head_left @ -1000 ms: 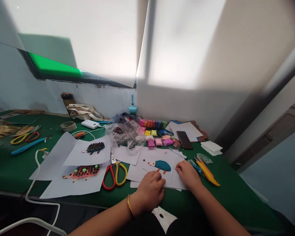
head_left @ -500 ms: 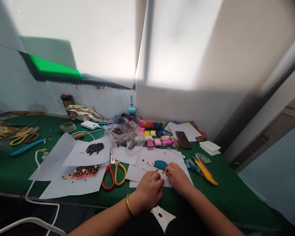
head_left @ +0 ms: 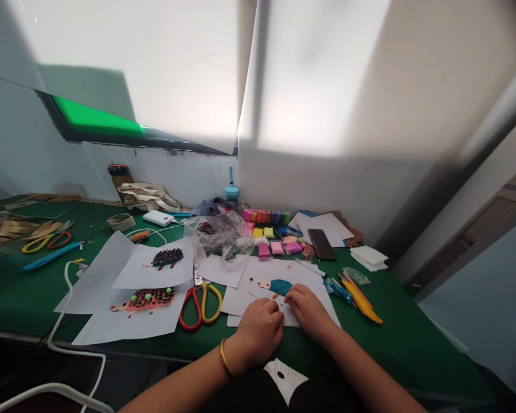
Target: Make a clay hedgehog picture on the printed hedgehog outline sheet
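On a white sheet of paper in front of me lies a clay hedgehog with a blue body, a pale face and orange feet. My left hand rests at the sheet's lower edge, its fingers curled in; whatever they hold is hidden. Just right of it, my right hand has its fingertips pinched together low over the paper, below the hedgehog, covering part of its rear. Anything in that pinch is too small to make out. A small dark ball sits left of the hedgehog's nose.
Left of the paper are scissors with red and yellow handles and sheets bearing a pink hedgehog and a dark spiny one. Clay packets, a phone and a yellow cutter lie behind and right. A white cable crosses the left.
My right fingertips have shifted slightly left, closer to my left hand. My left hand stays nearly in place. The whole view has shifted a little.
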Demonstrator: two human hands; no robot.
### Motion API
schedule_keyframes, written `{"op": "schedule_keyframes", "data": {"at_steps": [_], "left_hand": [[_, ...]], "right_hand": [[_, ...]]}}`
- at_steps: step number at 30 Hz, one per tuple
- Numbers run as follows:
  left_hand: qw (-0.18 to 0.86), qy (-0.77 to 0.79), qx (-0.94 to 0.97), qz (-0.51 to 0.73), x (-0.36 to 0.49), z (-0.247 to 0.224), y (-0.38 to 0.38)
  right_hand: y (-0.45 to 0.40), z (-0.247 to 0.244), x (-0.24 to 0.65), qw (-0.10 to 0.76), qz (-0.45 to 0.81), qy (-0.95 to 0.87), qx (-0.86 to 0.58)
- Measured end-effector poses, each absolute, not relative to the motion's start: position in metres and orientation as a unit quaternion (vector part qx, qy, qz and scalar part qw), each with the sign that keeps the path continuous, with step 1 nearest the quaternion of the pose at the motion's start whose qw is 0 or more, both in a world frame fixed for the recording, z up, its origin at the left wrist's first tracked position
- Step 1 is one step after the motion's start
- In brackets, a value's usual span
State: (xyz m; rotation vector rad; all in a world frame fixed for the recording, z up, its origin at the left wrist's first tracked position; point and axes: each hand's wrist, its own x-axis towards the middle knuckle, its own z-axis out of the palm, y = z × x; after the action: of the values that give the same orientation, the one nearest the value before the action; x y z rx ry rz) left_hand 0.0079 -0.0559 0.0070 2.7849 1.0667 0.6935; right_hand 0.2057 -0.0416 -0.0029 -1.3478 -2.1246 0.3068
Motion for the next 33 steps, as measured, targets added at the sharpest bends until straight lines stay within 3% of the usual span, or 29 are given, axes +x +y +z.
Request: {"op": "schedule_keyframes", "data": {"at_steps": [5,23,33], "left_hand": [[0.027,0.366,0.902,0.228,0.008,0.008,-0.057],[0.118,0.45,0.852,0.239,0.01,0.011,-0.037],[0.053,0.478,0.863,0.153,0.021,0.013,-0.025]], "right_hand": [[-0.051,0.001,0.212,0.341,0.104,-0.776,-0.52],[-0.06,0.003,0.208,0.287,0.051,-0.79,-0.539],[-0.061,0.004,0.208,0.289,0.047,-0.806,-0.514]]}}
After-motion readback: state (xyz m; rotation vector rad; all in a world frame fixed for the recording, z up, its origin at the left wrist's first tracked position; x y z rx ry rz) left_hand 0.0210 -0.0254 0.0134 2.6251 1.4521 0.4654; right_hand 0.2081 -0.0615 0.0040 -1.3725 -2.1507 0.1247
